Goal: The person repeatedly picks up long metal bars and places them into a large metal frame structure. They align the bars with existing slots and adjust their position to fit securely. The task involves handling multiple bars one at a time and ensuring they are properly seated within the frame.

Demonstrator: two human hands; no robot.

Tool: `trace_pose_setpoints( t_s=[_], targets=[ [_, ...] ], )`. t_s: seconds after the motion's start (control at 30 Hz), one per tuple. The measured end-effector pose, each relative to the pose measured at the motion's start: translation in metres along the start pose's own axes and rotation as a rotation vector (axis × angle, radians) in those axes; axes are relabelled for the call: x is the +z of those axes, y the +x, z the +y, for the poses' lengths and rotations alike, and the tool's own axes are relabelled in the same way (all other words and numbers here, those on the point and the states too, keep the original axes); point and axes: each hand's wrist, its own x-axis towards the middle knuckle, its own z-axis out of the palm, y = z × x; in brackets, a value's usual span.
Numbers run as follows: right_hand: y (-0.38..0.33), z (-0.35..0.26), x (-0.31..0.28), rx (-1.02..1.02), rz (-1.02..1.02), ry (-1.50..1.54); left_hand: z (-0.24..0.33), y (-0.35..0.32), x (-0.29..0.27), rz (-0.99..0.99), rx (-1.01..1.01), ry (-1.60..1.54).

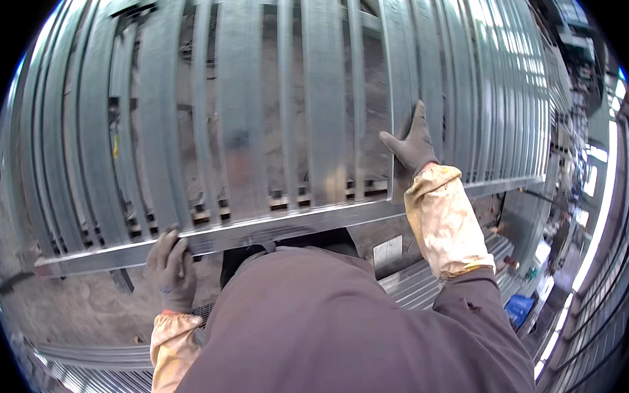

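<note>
My right hand (413,143), in a grey glove, lies against a galvanized metal channel (398,65) on the right half of a metal frame. Its thumb is spread away from the fingers, and no grip shows. My left hand (172,270), gloved likewise, is at the front rail (284,223) left of my body. Its fingertips reach the rail's upper edge, fingers extended; their undersides are hidden. Long metal strips (238,91) run away from the rail with gaps between them. Pale, stained sleeve guards cover both forearms.
More closely set strips (501,85) fill the frame's right side. Stacked metal profiles (95,374) lie on the floor at lower left, others (424,282) behind my right arm. A blue object (519,308) sits at the right. Dusty floor shows through the gaps.
</note>
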Motion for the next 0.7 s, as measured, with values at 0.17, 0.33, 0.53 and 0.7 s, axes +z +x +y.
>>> trace_pose_setpoints(
  t_s=[0.17,0.33,0.53,0.7],
  targets=[
    [-0.025,-0.013,-0.076,0.103,-0.058,0.147,0.043,0.016,0.016,0.103,-0.076,-0.036],
    [-0.031,0.024,-0.103,0.066,-0.04,0.264,0.197,0.137,0.1,0.003,-0.143,-0.605],
    [-0.021,0.064,-0.111,0.022,-0.078,0.74,0.353,0.327,0.227,-0.381,-0.238,-1.312],
    [-0.02,0.096,-0.104,-0.063,-0.277,1.199,0.375,0.412,0.257,-0.236,-0.511,-0.977]
  ],
)
